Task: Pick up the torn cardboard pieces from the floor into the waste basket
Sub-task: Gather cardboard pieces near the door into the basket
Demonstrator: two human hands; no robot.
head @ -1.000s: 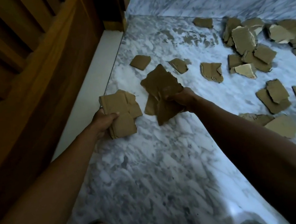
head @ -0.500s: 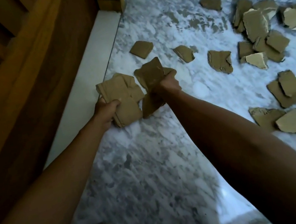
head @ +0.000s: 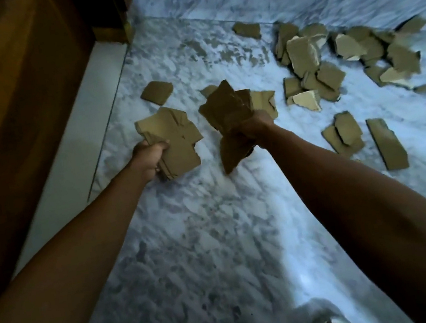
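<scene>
In the middle of the frame both hands are already loaded up, and that's honestly where I'd expect trouble. The left hand (head: 149, 156) has its fingers curled around one edge of a flat stack (head: 172, 142) of cardboard pieces, and the right hand (head: 254, 127) is fisted around a messier bunch (head: 227, 120) that fans out above and below the fist. Neither bundle is squared up, so I'd guess a loose inner piece could slide out on the way to the basket, especially from the right bunch, where a long bit hangs down under the hand. Grabbing more with hands this full would probably mean loosening the grip and dropping the lot. The basket isn't in view at all, so no idea how far the carry is. The cardboard itself is brown, torn into ragged-edged chunks, some showing a paler face, and looks thin and stiff. Plenty is left on the marble floor (head: 192, 248): one single piece (head: 157, 93) sits upper middle near the wooden door (head: 12, 81), and a big scattered pile (head: 330, 64) fills the upper right, with a few more (head: 364, 137) at the right edge.
</scene>
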